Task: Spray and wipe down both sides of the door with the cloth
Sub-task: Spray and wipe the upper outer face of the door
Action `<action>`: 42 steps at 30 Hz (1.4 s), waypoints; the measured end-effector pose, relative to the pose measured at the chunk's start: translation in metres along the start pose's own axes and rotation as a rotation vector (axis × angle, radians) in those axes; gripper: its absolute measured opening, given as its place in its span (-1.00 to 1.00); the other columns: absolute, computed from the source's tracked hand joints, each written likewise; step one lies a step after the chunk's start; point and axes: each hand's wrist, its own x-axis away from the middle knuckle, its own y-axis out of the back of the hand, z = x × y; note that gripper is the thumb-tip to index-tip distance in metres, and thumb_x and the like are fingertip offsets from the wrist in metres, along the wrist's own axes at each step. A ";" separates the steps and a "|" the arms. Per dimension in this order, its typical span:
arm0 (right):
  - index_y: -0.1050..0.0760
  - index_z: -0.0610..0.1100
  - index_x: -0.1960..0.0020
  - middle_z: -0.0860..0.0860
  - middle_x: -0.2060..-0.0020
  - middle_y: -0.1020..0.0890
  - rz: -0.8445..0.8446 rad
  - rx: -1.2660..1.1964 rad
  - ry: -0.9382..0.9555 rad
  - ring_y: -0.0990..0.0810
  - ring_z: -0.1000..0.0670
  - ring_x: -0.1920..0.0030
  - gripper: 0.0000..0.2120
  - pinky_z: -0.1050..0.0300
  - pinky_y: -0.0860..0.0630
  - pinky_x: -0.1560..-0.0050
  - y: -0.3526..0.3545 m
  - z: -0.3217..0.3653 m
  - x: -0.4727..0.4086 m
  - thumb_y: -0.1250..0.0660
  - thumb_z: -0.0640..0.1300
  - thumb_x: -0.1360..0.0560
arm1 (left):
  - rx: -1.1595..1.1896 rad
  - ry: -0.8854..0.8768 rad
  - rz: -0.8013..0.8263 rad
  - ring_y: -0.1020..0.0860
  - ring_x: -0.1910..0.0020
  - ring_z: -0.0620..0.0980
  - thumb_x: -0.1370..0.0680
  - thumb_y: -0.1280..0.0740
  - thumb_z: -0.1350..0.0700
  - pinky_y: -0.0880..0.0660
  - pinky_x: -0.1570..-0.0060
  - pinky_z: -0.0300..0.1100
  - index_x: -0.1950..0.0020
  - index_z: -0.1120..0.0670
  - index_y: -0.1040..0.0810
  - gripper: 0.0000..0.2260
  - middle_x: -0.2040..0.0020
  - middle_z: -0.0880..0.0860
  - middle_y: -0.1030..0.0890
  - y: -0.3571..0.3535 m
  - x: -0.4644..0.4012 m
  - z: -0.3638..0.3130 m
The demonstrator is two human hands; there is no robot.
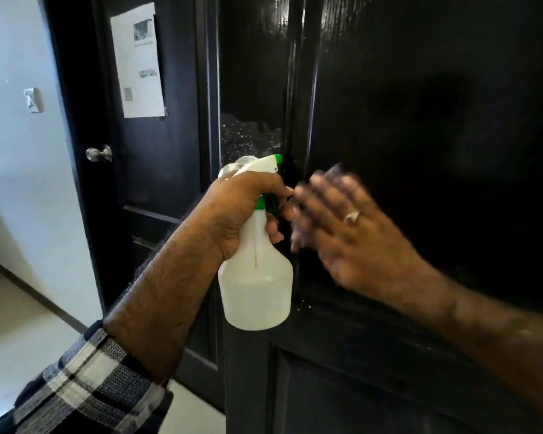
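Note:
A glossy black panelled door [420,120] fills the right of the view. Spray droplets [248,136] speckle its left stile above the knob. My left hand [242,211] grips the neck and trigger of a white spray bottle [256,286] with a green nozzle [278,158] aimed at the door. My right hand [348,227] is blurred, its fingers spread and straight, close to the door panel beside the bottle. It holds nothing. No cloth is in view. The door's round metal knob [232,169] is partly hidden behind my left hand and the bottle.
A second black door [151,170] stands behind on the left with a silver knob [99,154] and a white paper sheet [137,61] stuck on it. A white wall with a light switch [32,100] and pale floor tiles [16,333] lie to the left.

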 end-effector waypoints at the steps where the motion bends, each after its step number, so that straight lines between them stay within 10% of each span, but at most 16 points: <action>1: -0.06 -0.14 -0.74 -0.23 -0.73 0.01 0.061 -0.003 0.126 0.16 -0.32 -0.72 -0.39 -0.40 0.11 -0.67 -0.010 0.012 0.015 -0.03 0.01 -0.74 | 0.004 -0.004 -0.004 -0.54 0.48 0.01 -0.46 -0.48 0.17 -0.60 0.28 -0.02 -0.42 0.16 -0.46 -0.47 0.16 0.19 -0.69 -0.003 -0.001 0.002; 4: -0.20 -0.09 -0.72 -0.18 -0.73 -0.08 0.084 -0.003 0.279 0.08 -0.26 -0.73 -0.42 -0.35 0.08 -0.69 -0.017 0.005 0.041 -0.06 0.03 -0.72 | 0.008 -0.030 -0.032 -0.53 0.49 0.02 -0.47 -0.48 0.19 -0.59 0.31 -0.04 -0.44 0.18 -0.45 -0.45 0.18 0.21 -0.70 -0.001 0.000 0.010; 10: -0.24 -0.13 -0.70 -0.19 -0.71 -0.15 -0.224 -0.059 -0.311 -0.04 -0.30 -0.72 -0.42 -0.44 -0.06 -0.63 0.010 -0.013 0.001 -0.19 -0.01 -0.73 | 0.112 -0.045 -0.033 -0.50 0.48 0.08 -0.40 -0.53 0.19 -0.54 0.32 -0.02 -0.36 0.19 -0.50 -0.45 0.16 0.28 -0.67 0.000 0.001 0.034; 16: -0.16 -0.12 -0.73 -0.14 -0.73 -0.08 -0.027 -0.123 -0.086 0.02 -0.23 -0.73 -0.43 -0.33 0.00 -0.69 -0.026 0.050 0.090 -0.15 -0.07 -0.75 | 0.127 -0.057 0.027 -0.45 0.47 0.13 -0.32 -0.55 0.14 -0.52 0.35 -0.02 -0.08 0.21 -0.58 -0.62 0.17 0.34 -0.59 -0.012 0.011 0.067; 23: -0.33 -0.07 -0.67 -0.15 -0.69 -0.22 -0.248 -0.052 -0.717 -0.11 -0.34 -0.70 -0.46 -0.49 -0.02 -0.63 0.010 -0.013 0.087 -0.29 0.05 -0.73 | 0.064 -0.033 -0.015 -0.48 0.48 0.13 -0.35 -0.53 0.10 -0.55 0.30 0.02 -0.15 0.30 -0.53 -0.53 0.16 0.36 -0.63 -0.020 0.023 0.106; 33: -0.14 -0.13 -0.74 -0.09 -0.75 -0.02 0.008 -0.285 -0.170 0.08 -0.17 -0.74 -0.36 -0.29 0.06 -0.71 -0.048 0.121 0.087 -0.22 -0.11 -0.70 | -0.024 0.010 -0.194 -0.56 0.42 0.12 -0.43 -0.55 0.10 -0.62 0.26 0.07 -0.24 0.14 -0.53 -0.57 0.14 0.29 -0.67 0.005 0.038 0.141; 37: -0.25 -0.04 -0.70 -0.03 -0.73 -0.16 -0.024 -0.172 -0.261 -0.08 -0.17 -0.73 -0.28 -0.40 0.03 -0.67 -0.035 0.085 0.094 -0.42 0.00 -0.61 | 0.011 0.051 -0.198 -0.55 0.41 0.14 -0.49 -0.53 0.21 -0.60 0.24 0.07 -0.24 0.08 -0.47 -0.61 0.20 0.27 -0.68 0.017 0.045 0.151; 42: -0.29 -0.02 -0.69 -0.06 -0.72 -0.16 -0.255 -0.126 -0.606 -0.02 -0.27 -0.72 -0.48 -0.45 0.09 -0.65 -0.007 0.026 -0.006 -0.17 0.09 -0.77 | -0.012 0.068 -0.162 -0.49 0.44 0.18 -0.46 -0.52 0.30 -0.55 0.28 0.05 -0.12 0.13 -0.46 -0.66 0.34 0.22 -0.60 0.013 0.048 0.158</action>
